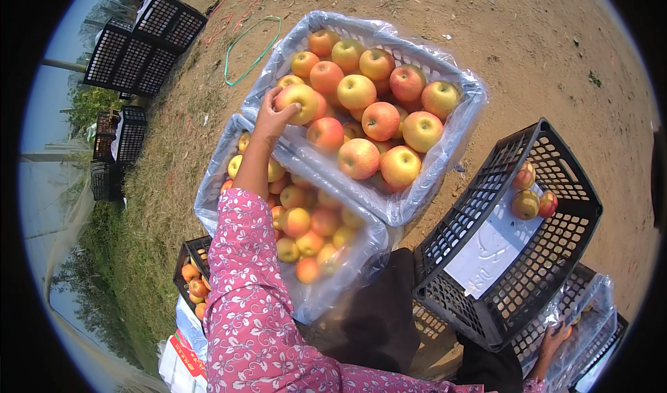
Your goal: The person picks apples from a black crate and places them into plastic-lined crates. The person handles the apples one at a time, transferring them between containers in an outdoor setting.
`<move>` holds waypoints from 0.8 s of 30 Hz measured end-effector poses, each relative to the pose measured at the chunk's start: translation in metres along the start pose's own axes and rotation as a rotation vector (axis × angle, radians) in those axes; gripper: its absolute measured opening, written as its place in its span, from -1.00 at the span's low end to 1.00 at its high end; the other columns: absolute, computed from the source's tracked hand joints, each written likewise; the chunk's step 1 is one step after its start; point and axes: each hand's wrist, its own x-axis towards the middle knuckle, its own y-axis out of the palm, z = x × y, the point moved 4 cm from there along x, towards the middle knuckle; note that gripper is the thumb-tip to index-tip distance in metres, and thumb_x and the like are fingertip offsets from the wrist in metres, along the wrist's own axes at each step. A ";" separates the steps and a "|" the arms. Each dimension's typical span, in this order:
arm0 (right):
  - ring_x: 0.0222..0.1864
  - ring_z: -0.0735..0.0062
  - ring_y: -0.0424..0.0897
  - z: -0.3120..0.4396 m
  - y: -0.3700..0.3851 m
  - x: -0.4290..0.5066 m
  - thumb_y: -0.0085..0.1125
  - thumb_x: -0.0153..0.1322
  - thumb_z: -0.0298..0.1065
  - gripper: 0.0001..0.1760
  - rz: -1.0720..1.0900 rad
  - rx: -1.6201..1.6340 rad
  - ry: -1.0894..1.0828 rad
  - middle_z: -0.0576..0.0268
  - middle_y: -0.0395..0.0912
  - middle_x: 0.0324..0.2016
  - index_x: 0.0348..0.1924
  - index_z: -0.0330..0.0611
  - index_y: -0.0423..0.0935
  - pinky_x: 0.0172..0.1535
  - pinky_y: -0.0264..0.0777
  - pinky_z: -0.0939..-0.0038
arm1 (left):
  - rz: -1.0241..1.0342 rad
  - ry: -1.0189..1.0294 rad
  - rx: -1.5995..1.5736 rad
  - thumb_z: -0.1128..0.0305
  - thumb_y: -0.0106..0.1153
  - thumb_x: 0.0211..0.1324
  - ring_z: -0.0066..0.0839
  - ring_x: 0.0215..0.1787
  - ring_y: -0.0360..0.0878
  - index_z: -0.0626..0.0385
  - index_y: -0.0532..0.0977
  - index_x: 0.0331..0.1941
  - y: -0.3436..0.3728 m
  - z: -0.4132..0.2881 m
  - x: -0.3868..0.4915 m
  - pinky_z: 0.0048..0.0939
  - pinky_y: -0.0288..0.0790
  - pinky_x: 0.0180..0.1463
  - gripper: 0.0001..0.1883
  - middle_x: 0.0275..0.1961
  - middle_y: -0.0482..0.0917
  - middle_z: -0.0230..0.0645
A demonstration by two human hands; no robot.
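Observation:
My left hand (272, 116) grips a yellow-red apple (298, 103) at the left side of a crate lined with clear plastic film (471, 93). The crate holds several red-and-yellow apples (356, 91). Under my left forearm stands a second film-lined crate (212, 184), also filled with apples (295, 221). Far down at the lower right, my right hand (553, 342) is at another film-lined crate (599, 302). An orange patch, apparently an apple (568, 332), shows by its fingers; whether they hold it is unclear.
A tilted black plastic crate (573, 221) at the right holds three apples (525, 204) on a white sheet (484, 247). Stacked black crates (140, 54) stand upper left. A crate of apples (198, 288) sits lower left. Green strapping (227, 62) lies on the dirt.

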 end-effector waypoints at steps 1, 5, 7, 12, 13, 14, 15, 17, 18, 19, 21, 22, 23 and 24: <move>0.39 -0.12 0.26 0.013 -0.014 0.006 0.26 0.41 -0.32 -0.36 0.008 -0.155 0.039 -0.14 0.28 0.36 0.34 -0.26 0.34 0.40 0.13 0.11 | 0.068 0.014 -0.087 0.28 0.43 -0.02 -0.39 0.21 0.51 0.24 0.28 0.33 0.008 -0.009 -0.005 -0.33 0.43 0.27 -0.18 0.22 0.49 -0.16; 0.37 -0.06 0.33 0.157 -0.111 0.072 0.22 0.44 -0.38 -0.38 -0.167 0.334 -0.273 -0.10 0.27 0.39 0.34 -0.29 0.33 0.40 0.16 0.16 | 0.306 -0.017 -0.353 0.27 0.37 0.06 -0.41 0.26 0.48 0.20 0.29 0.33 0.058 -0.039 -0.051 -0.31 0.39 0.32 -0.25 0.21 0.49 -0.24; 0.34 0.04 0.37 0.270 -0.144 0.084 0.20 0.43 -0.41 -0.34 0.045 0.687 -0.335 -0.04 0.30 0.38 0.39 -0.26 0.28 0.39 0.19 0.17 | 0.445 0.009 -0.478 0.31 0.37 0.08 -0.41 0.28 0.45 0.21 0.25 0.33 0.093 -0.054 -0.082 -0.32 0.39 0.33 -0.25 0.23 0.46 -0.19; 0.35 0.09 0.36 0.553 -0.184 0.035 0.48 0.17 -0.16 0.13 0.465 0.997 -0.816 -0.01 0.27 0.39 0.51 -0.17 0.07 0.33 0.27 0.13 | 0.659 -0.085 -0.652 0.27 0.44 0.10 -0.45 0.26 0.43 0.19 0.20 0.35 0.173 -0.075 -0.153 -0.35 0.44 0.27 -0.20 0.24 0.39 -0.23; 0.34 0.11 0.37 0.594 -0.181 0.022 0.53 0.15 -0.17 0.20 0.573 1.089 -0.869 -0.07 0.27 0.37 0.52 -0.22 0.01 0.34 0.27 0.14 | 0.698 -0.089 -0.653 0.23 0.46 0.10 -0.43 0.26 0.43 0.19 0.22 0.34 0.180 -0.076 -0.159 -0.35 0.45 0.25 -0.20 0.23 0.40 -0.23; 0.30 0.14 0.41 0.628 -0.175 0.011 0.53 0.16 -0.17 0.19 0.677 1.264 -0.849 -0.08 0.31 0.32 0.50 -0.29 0.01 0.32 0.30 0.18 | 0.740 -0.062 -0.638 0.19 0.44 0.11 -0.43 0.30 0.41 0.18 0.20 0.36 0.179 -0.074 -0.161 -0.32 0.38 0.32 -0.18 0.26 0.39 -0.24; 0.25 0.22 0.44 0.647 -0.171 0.003 0.49 0.22 -0.15 0.09 0.725 1.326 -0.766 -0.02 0.35 0.26 0.46 -0.32 0.07 0.30 0.32 0.23 | 0.785 -0.074 -0.588 0.15 0.43 0.12 -0.43 0.33 0.39 0.18 0.18 0.38 0.177 -0.070 -0.161 -0.29 0.32 0.39 -0.15 0.28 0.38 -0.25; 0.27 0.19 0.41 0.673 -0.157 -0.005 0.40 0.25 0.06 0.04 0.889 1.490 -0.575 -0.01 0.35 0.26 0.45 -0.21 0.13 0.37 0.22 0.20 | 0.870 -0.069 -0.567 0.04 0.38 0.18 -0.40 0.35 0.39 0.19 0.20 0.39 0.150 -0.052 -0.139 -0.29 0.30 0.40 -0.16 0.29 0.40 -0.22; 0.26 0.20 0.42 0.681 -0.151 -0.008 0.38 0.27 0.05 0.02 0.931 1.518 -0.553 0.00 0.36 0.24 0.45 -0.21 0.14 0.36 0.23 0.21 | 0.850 -0.068 -0.562 -0.02 0.30 0.24 -0.35 0.37 0.38 0.21 0.24 0.38 0.128 -0.040 -0.117 -0.26 0.29 0.41 -0.20 0.31 0.42 -0.18; 0.25 0.21 0.42 0.687 -0.145 -0.010 0.36 0.28 0.05 -0.01 0.975 1.554 -0.504 0.01 0.38 0.22 0.44 -0.20 0.16 0.36 0.23 0.21 | 0.628 0.024 -0.417 -0.03 0.28 0.26 -0.34 0.35 0.40 0.23 0.28 0.36 0.107 -0.028 -0.087 -0.25 0.29 0.40 -0.23 0.30 0.44 -0.16; 0.24 0.23 0.43 0.692 -0.136 -0.013 0.32 0.31 0.04 -0.06 0.999 1.580 -0.465 0.02 0.40 0.19 0.43 -0.20 0.18 0.35 0.24 0.23 | 0.103 0.088 0.175 0.00 0.33 0.18 -0.13 0.36 0.42 0.32 0.30 0.30 0.061 -0.006 -0.027 -0.21 0.37 0.34 -0.22 0.28 0.44 0.09; 0.24 0.24 0.43 0.695 -0.132 -0.013 0.30 0.33 0.03 -0.09 0.979 1.570 -0.478 0.02 0.40 0.19 0.43 -0.19 0.19 0.35 0.25 0.24 | -0.090 0.045 0.445 -0.01 0.36 0.12 -0.03 0.35 0.42 0.33 0.31 0.28 0.045 0.004 -0.008 -0.16 0.37 0.34 -0.19 0.29 0.41 0.18; 0.23 0.25 0.43 0.698 -0.130 -0.013 0.28 0.34 0.02 -0.11 0.961 1.582 -0.500 0.03 0.40 0.19 0.42 -0.19 0.20 0.34 0.25 0.25 | -0.104 0.033 0.505 -0.02 0.39 0.07 0.01 0.35 0.41 0.32 0.30 0.29 0.045 0.012 0.009 -0.14 0.37 0.34 -0.15 0.29 0.40 0.20; 0.23 0.25 0.43 0.701 -0.125 -0.012 0.26 0.36 0.00 -0.13 0.936 1.571 -0.471 0.03 0.40 0.19 0.42 -0.19 0.20 0.34 0.25 0.25 | -0.100 -0.039 0.580 -0.04 0.41 0.03 0.05 0.35 0.41 0.32 0.28 0.30 0.045 0.022 0.023 -0.11 0.36 0.34 -0.11 0.30 0.38 0.22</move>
